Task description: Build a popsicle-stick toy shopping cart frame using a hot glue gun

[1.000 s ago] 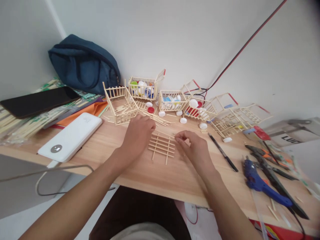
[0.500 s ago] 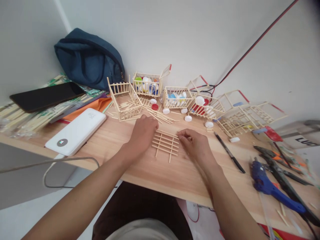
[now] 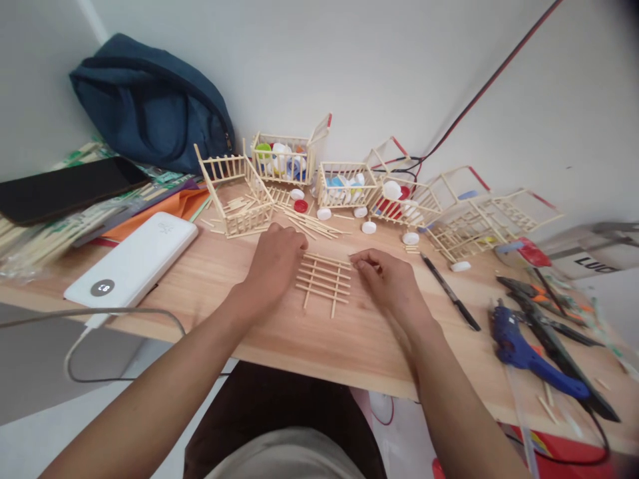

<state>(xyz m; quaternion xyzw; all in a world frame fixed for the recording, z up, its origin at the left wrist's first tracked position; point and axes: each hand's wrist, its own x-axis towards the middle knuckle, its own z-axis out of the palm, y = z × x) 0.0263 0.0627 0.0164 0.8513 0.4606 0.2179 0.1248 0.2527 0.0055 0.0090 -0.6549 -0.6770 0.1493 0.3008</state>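
A small lattice of thin wooden sticks (image 3: 336, 287) lies flat on the table between my hands, several crosspieces lying over two longer sticks. My left hand (image 3: 277, 263) is closed, its fingertips at the left end of the lattice's far stick. My right hand (image 3: 387, 276) pinches with thumb and forefinger at the right end of that same far stick. Beyond my left hand stands an open-sided stick basket frame (image 3: 249, 221), with loose wooden sticks (image 3: 312, 226) beside it.
Several stick-built carts (image 3: 347, 183) with bottle-cap wheels line the wall. A pen (image 3: 452, 293), a blue glue gun (image 3: 524, 352) and pliers (image 3: 534, 293) lie right. A white power bank (image 3: 132, 259), a phone (image 3: 70, 189) and a blue bag (image 3: 154, 110) are left.
The whole view has shifted slightly, so the table's things sit further left and a little higher. Both hands stay at the lattice's far stick, with little visible change in their grip.
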